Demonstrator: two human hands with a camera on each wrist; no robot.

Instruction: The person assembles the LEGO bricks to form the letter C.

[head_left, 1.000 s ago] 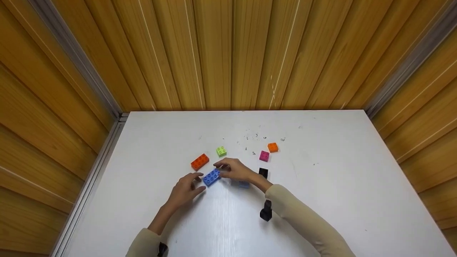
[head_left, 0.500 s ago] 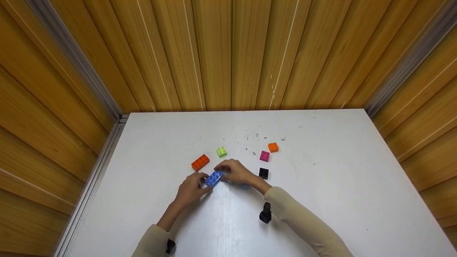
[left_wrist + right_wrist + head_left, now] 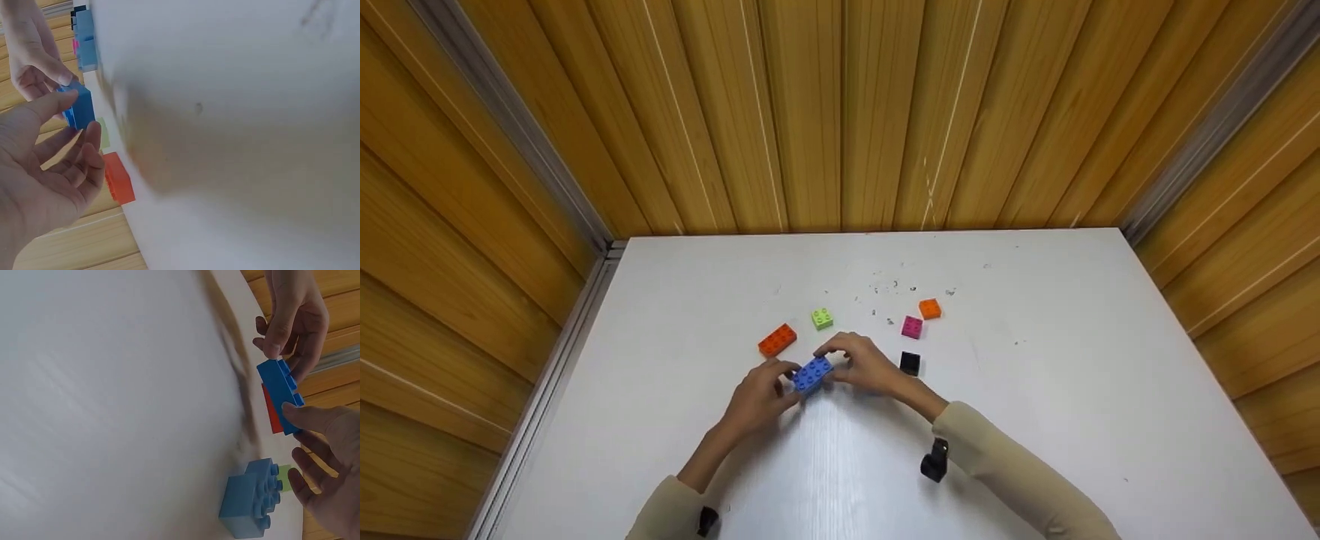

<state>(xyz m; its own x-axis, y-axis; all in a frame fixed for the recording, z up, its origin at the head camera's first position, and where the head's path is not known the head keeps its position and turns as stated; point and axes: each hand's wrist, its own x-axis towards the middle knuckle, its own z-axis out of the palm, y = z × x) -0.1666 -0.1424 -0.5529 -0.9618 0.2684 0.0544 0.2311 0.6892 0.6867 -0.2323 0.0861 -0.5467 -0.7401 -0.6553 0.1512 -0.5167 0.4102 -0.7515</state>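
Both hands hold a blue toy building brick [image 3: 812, 374] with two rows of studs, one hand at each end. My left hand [image 3: 757, 394] pinches its left end between thumb and fingers. At the other end, the thumb and fingers of my right hand [image 3: 866, 366] grip it. In the right wrist view the blue brick [image 3: 279, 396] is tilted, raised over the table. Light blue bricks [image 3: 239, 503] stand close together on the table near my right hand; in the head view that hand hides them.
Beyond the hands on the white table [image 3: 1035, 405] lie a red-orange brick [image 3: 777, 340], a lime green brick [image 3: 822, 318], a magenta brick [image 3: 912, 327] and an orange brick [image 3: 930, 308]. A black brick [image 3: 910, 364] lies beside my right wrist. Wood-patterned walls [image 3: 870, 112] enclose the table.
My left hand has moved right and taken hold of the blue brick's left end. The brick has shifted slightly right and is now held by both hands.
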